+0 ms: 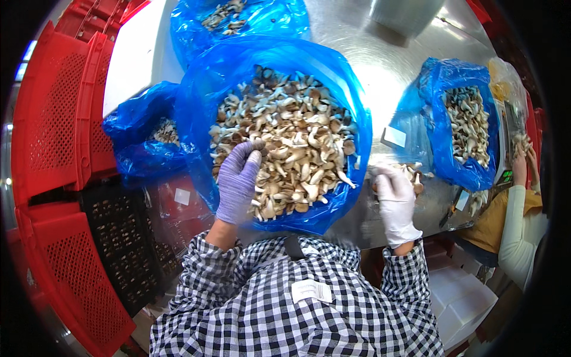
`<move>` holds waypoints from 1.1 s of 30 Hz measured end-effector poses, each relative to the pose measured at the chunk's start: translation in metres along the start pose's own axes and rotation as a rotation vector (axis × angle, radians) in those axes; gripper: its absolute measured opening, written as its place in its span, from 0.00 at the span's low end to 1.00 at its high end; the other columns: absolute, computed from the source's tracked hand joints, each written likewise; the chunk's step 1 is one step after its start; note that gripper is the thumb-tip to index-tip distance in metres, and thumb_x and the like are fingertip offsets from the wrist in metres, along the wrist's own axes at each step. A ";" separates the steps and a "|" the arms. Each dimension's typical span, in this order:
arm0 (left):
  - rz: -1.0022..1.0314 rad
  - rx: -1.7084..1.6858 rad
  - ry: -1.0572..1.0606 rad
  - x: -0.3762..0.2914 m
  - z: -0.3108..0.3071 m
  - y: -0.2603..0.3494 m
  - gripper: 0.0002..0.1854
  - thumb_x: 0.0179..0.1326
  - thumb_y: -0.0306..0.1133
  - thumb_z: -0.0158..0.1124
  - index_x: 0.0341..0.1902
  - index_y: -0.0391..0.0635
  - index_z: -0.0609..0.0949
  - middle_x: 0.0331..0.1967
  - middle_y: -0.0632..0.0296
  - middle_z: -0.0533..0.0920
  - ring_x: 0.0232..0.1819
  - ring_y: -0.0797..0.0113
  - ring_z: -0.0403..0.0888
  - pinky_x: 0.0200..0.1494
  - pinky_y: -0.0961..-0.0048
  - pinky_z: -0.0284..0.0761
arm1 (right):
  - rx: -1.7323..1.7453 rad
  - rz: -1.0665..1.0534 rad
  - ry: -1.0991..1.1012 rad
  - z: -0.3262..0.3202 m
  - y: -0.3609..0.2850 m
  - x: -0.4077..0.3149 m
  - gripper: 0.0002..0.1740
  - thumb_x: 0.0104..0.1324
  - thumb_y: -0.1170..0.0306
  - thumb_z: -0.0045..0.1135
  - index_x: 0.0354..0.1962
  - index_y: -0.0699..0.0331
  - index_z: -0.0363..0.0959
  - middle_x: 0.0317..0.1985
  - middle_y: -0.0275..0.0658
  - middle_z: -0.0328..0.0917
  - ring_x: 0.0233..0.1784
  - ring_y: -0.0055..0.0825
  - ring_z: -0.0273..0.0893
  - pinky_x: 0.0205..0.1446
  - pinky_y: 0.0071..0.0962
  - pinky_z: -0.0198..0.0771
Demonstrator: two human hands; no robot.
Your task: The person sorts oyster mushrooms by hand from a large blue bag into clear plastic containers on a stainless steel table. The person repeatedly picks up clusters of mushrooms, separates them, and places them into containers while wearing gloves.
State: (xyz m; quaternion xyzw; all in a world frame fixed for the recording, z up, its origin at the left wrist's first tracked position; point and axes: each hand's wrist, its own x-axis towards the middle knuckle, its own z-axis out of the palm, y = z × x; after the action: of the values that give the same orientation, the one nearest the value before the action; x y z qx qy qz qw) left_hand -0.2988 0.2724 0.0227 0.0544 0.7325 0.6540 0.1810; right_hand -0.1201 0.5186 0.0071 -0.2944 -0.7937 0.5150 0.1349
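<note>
A large blue plastic bag (357, 129) lies rolled open on the steel table in front of me, full of small brown-and-white mushrooms (290, 147). Over its left part is my left hand (239, 178) in a purple knit glove, thumb and fingertips pinched on a brown mushroom (258, 144). Right of the bag, my right hand (395, 201) in a white glove is low over the table; its fingers are curled, and what they hold, if anything, is hard to tell. A small heap of mushrooms (417, 180) lies beside and behind that hand.
More blue bags with mushrooms stand at the left (147, 160), the back (241, 31) and the right (484, 174). Red perforated crates (58, 111) and a black crate (118, 241) line the left. A metal container (401, 18) is behind. At far right a co-worker's hands (522, 165) hold mushrooms near a scale.
</note>
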 end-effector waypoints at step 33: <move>0.488 1.132 -0.087 0.011 -0.021 -0.044 0.27 0.50 0.40 0.73 0.57 0.58 0.81 0.64 0.52 0.73 0.74 0.45 0.60 0.77 0.45 0.45 | -0.195 -0.243 -0.272 0.125 -0.051 0.045 0.34 0.59 0.75 0.62 0.65 0.58 0.68 0.43 0.42 0.80 0.45 0.37 0.79 0.50 0.35 0.75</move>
State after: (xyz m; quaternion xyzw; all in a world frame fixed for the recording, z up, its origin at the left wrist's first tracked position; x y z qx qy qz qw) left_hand -0.3091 0.2500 -0.0207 0.3346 0.9243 0.1836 -0.0008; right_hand -0.2367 0.4386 -0.0055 -0.1358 -0.8803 0.4509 0.0583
